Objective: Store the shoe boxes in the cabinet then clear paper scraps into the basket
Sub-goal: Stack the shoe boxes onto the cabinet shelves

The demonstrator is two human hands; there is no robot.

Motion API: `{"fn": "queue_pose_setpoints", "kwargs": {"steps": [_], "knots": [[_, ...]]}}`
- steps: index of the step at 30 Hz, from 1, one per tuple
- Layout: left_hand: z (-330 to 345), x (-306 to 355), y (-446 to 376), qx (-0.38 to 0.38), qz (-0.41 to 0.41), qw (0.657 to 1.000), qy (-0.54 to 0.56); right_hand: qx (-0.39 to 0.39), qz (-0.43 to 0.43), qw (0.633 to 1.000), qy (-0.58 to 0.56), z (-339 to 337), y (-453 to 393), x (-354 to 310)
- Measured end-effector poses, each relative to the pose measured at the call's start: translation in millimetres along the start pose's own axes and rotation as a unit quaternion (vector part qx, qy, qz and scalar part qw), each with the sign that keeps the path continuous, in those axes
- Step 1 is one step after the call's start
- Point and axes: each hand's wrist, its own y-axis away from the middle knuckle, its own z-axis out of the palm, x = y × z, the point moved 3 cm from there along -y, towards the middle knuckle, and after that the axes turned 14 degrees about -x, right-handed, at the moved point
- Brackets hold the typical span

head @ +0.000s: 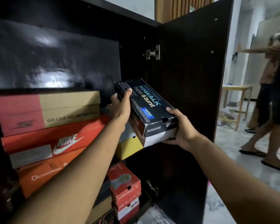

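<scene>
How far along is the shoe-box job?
Done: several boxes already stacked in the cabinet, including the Nike box. In hand: the black Skechers box, held tilted at the shelf opening by left hand and right hand. Left: placing it; paper scraps and basket not visible.

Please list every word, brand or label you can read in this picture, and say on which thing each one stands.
"SKECHERS", "GOwalk", "hyper burst": lid of the black shoe box, held by the left hand and the right hand.
"NIKE": red box.
"GO LIKE": tan and pink box; the rest is blurred.
Orange box: white print too blurred.
Small red boxes: print too small.
</scene>
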Motion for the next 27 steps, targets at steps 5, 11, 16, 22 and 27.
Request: {"fn": "queue_pose_setpoints", "kwargs": {"steps": [5,11,16,22,27], "knots": [[-11,-1,16,-0.022,0.231,0.958,-0.17,-0.025,0.069,0.997,-0.002,25,-70,-23],[-13,-21,-9,-0.038,0.219,0.888,-0.403,-0.105,0.021,0.991,-0.079,49,-129,-24],[-12,-17,-44,0.026,0.16,0.807,-0.568,-0.008,0.02,0.996,0.081,41,-151,-6],[1,-10,-65,0.024,0.09,0.766,-0.636,0.027,-0.04,0.987,0.154,13,-142,0],[9,-14,-77,0.038,0.048,0.76,-0.648,0.053,-0.305,0.925,0.219,-15,-71,-32]]}}
